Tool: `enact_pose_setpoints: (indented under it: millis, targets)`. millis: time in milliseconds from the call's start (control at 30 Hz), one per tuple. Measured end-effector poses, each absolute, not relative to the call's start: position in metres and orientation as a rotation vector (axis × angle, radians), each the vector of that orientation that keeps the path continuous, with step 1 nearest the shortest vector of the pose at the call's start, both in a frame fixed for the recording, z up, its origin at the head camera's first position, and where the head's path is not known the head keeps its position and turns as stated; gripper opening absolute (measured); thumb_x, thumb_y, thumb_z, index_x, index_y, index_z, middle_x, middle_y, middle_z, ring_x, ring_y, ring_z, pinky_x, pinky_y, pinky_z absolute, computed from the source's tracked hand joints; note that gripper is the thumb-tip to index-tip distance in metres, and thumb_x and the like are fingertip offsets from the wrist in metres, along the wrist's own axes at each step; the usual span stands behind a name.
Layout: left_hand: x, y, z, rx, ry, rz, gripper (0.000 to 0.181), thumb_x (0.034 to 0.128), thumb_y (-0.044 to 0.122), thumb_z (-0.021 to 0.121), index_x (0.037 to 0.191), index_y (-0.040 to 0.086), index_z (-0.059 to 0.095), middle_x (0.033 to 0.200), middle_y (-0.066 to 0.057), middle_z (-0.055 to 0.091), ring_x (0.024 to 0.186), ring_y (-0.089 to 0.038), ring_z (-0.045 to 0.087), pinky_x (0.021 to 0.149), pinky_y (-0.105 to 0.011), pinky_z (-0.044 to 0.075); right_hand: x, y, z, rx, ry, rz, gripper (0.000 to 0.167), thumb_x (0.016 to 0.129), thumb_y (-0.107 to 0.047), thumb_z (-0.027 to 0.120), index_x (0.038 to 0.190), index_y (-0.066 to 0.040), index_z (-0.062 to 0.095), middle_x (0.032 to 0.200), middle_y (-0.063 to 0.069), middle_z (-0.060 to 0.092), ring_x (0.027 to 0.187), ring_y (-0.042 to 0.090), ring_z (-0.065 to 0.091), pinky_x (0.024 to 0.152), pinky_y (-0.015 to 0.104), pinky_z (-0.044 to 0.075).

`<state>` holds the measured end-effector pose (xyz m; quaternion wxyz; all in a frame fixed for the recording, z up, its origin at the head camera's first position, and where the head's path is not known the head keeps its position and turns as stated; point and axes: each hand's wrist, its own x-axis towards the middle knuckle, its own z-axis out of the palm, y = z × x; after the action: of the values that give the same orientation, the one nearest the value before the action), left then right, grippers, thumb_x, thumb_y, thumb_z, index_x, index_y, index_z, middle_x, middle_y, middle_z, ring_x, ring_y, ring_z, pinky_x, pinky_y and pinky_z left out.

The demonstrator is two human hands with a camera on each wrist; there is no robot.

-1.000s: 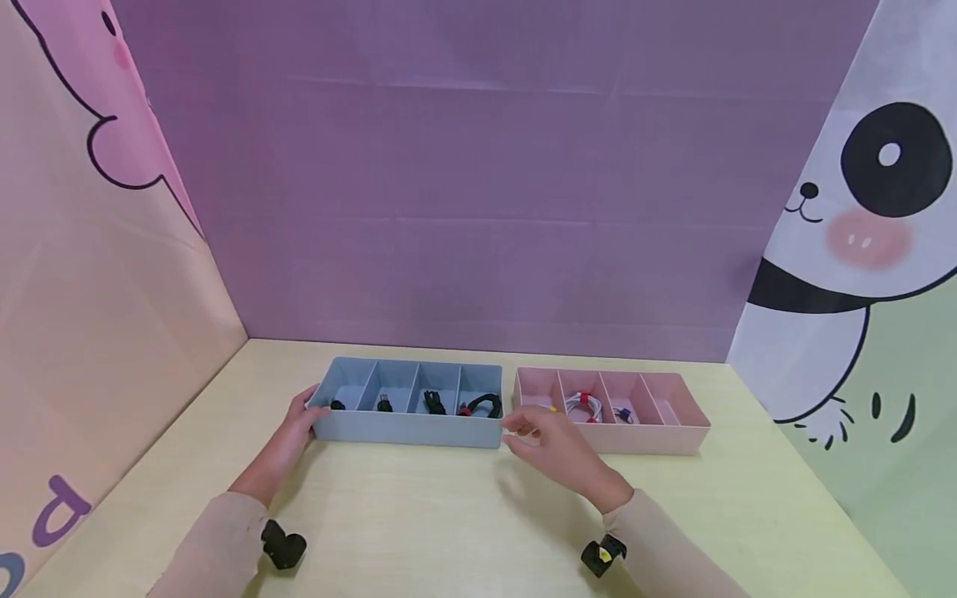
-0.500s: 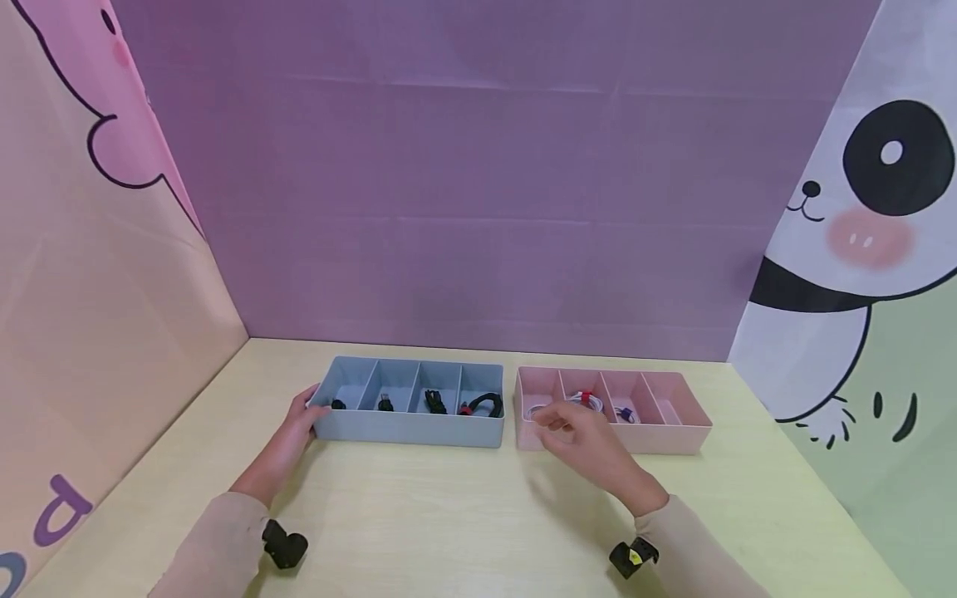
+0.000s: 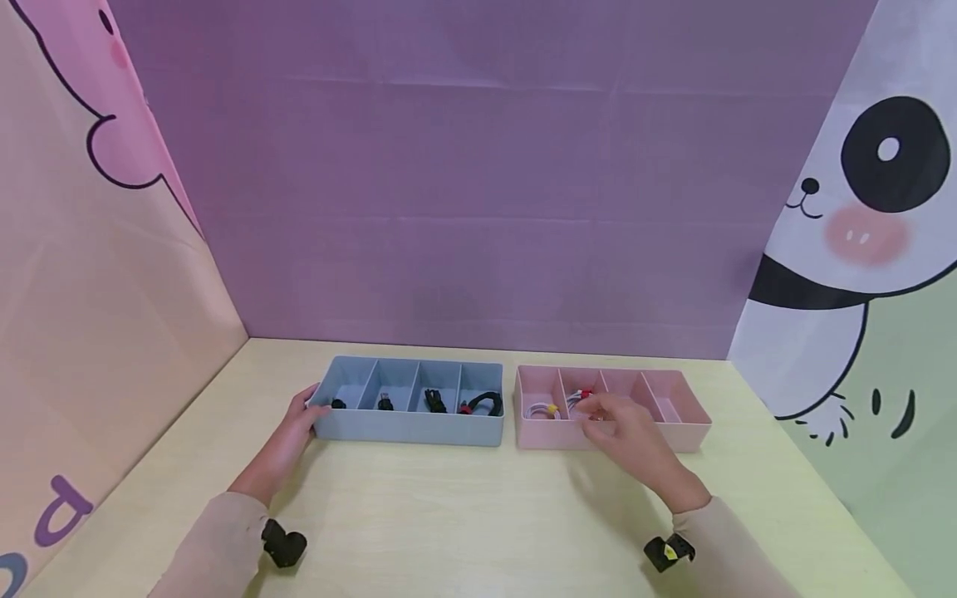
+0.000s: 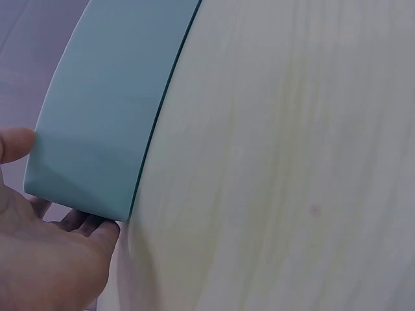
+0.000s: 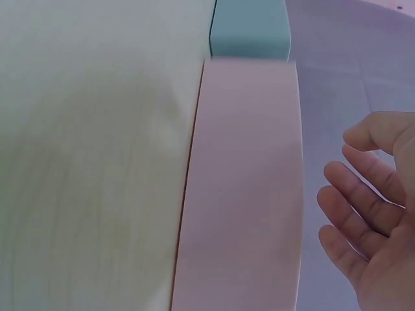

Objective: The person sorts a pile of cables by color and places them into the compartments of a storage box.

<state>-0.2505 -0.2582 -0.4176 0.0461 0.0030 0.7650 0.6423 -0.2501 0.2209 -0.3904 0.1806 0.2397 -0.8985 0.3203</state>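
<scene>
My left hand (image 3: 297,419) holds the left end of a blue divided box (image 3: 407,428); in the left wrist view the thumb lies at its rim and the fingers bend against the end wall. Black cables (image 3: 435,401) lie in the blue compartments, the rightmost one with a red part. Over the front of a pink divided box (image 3: 549,436) hovers my right hand (image 3: 631,440), fingers loosely bent, nothing between them. A white cable with a yellow tie (image 3: 540,410) lies in the leftmost pink compartment, and a white cable with a red tie (image 3: 577,396) in the second. The hand partly hides the third.
Both boxes stand side by side with a narrow gap, near the back of a pale wooden table (image 3: 449,515). Behind them rises a purple backdrop (image 3: 478,208). Printed panels with cartoon animals (image 3: 893,158) flank the table.
My right hand has moved rightward, from the gap between the boxes to above the pink box's middle, uncovering the leftmost pink compartment. The left hand and both boxes stay put.
</scene>
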Motion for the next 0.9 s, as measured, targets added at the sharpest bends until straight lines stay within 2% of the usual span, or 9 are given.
enact_pose_setpoints:
  millis: [200,400,567,900]
  targets:
    - [-0.252,-0.261,-0.414,0.004,2.411,1.848,0.070,0.1067,0.021,0.034,0.157,0.000,-0.009,0.162,-0.028,-0.007,0.149,-0.041,0.000,0.120,-0.056,0.009,-0.252,0.249,-0.385,0.645,-2.522,0.824,0.017,0.090,-0.002,0.069,0.106,0.001,0.072,0.104,0.010,0.071,0.098,0.033,0.066,0.085,0.051,0.055]
    - [-0.248,-0.264,-0.410,-0.010,2.529,1.701,0.072,0.1070,0.029,0.037,0.159,0.000,-0.004,0.163,-0.027,-0.002,0.150,-0.042,0.000,0.119,-0.061,0.007,-0.252,0.271,-0.385,0.616,-2.550,0.793,0.020,0.093,-0.003,0.067,0.111,0.002,0.070,0.109,0.013,0.071,0.103,0.036,0.066,0.086,0.053,0.056]
    - [-0.245,-0.265,-0.409,0.015,2.594,1.653,0.072,0.1067,0.031,0.039,0.158,-0.003,0.002,0.162,-0.029,0.006,0.149,-0.044,0.006,0.118,-0.062,0.010,-0.254,0.280,-0.383,0.581,-2.543,0.707,0.019,0.091,-0.005,0.071,0.108,0.002,0.073,0.105,0.015,0.072,0.101,0.034,0.065,0.086,0.054,0.055]
    - [-0.243,-0.268,-0.407,0.086,2.702,1.564,0.067,0.1065,0.029,0.042,0.155,-0.007,0.014,0.157,-0.033,0.019,0.144,-0.048,0.018,0.115,-0.065,0.017,-0.252,0.290,-0.383,0.530,-2.569,0.736,0.019,0.092,-0.005,0.070,0.110,0.002,0.071,0.108,0.017,0.070,0.099,0.036,0.065,0.086,0.057,0.054]
